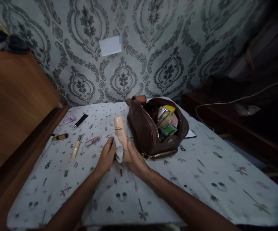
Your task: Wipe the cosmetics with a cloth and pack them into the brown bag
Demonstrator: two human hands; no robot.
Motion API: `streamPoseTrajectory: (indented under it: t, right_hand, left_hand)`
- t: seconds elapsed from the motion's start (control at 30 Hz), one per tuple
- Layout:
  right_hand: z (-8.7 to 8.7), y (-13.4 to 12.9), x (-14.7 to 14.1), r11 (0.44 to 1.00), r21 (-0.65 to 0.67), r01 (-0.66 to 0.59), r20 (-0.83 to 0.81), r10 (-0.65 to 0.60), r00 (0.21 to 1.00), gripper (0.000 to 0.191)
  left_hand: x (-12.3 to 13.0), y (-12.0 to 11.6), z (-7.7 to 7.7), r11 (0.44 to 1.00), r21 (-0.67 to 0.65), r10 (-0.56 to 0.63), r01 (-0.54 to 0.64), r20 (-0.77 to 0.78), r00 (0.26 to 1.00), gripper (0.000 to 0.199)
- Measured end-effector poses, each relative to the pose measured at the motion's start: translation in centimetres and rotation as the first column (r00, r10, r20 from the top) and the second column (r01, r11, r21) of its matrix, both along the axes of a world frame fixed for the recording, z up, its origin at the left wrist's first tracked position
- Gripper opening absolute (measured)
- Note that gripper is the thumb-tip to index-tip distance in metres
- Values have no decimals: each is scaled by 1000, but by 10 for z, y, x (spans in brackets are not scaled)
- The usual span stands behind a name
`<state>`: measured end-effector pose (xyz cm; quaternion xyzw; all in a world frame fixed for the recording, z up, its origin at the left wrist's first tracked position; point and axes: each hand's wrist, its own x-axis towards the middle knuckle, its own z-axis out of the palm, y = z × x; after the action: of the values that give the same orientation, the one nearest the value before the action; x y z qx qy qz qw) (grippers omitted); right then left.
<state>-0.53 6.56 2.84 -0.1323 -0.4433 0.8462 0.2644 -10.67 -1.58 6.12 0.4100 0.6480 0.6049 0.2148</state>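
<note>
A beige bottle stands tilted near the middle of the patterned cloth, with my right hand wrapped round its lower right side. My left hand pinches a white tissue against the bottle's left side. Just right of my hands sits an open brown bag, its zip undone, holding a green packet, a yellow item and other items. Left of my hands lie a small pink-and-white tube and a slim beige tube.
A black tube, a gold-and-black tube and a pink item lie at the cloth's left. A wooden cabinet borders the left side. A white cable runs over dark furniture at the right. Patterned wall behind.
</note>
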Motion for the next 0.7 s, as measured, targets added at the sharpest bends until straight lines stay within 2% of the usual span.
streamPoseTrajectory:
  t: [0.07,0.17,0.23,0.3,0.4,0.53,0.63,0.7]
  right_hand:
    - [5,-2,1,994,-83,-73,-12,72,997,65]
    - [11,-4,4,965,-159,-207,-21,207,978,62]
    - [14,-5,6,944,-197,-264,-37,261,965,64]
    - [16,-6,7,934,-234,-269,-50,265,963,67]
    - [17,-5,6,940,-277,-201,-58,192,980,67]
    - [17,-1,2,944,-319,-86,-43,76,996,65]
    - [16,2,0,939,-343,-16,-54,-2,999,61]
    - [14,3,-1,935,-353,16,-64,-41,997,59]
  left_hand:
    - [-3,-1,1,997,-3,76,-76,7,997,32]
    - [-7,-3,2,983,-82,170,-164,78,982,40]
    - [-9,-4,3,974,-132,197,-182,108,974,45]
    - [-9,-5,4,978,-141,164,-151,85,983,44]
    - [-4,-6,8,994,-96,45,-53,-78,996,35]
    - [7,-15,11,993,-113,-18,-22,-335,942,31]
    - [16,-30,5,985,-166,-46,-48,-519,854,35]
    - [23,-40,-3,983,-168,-57,-78,-678,733,43]
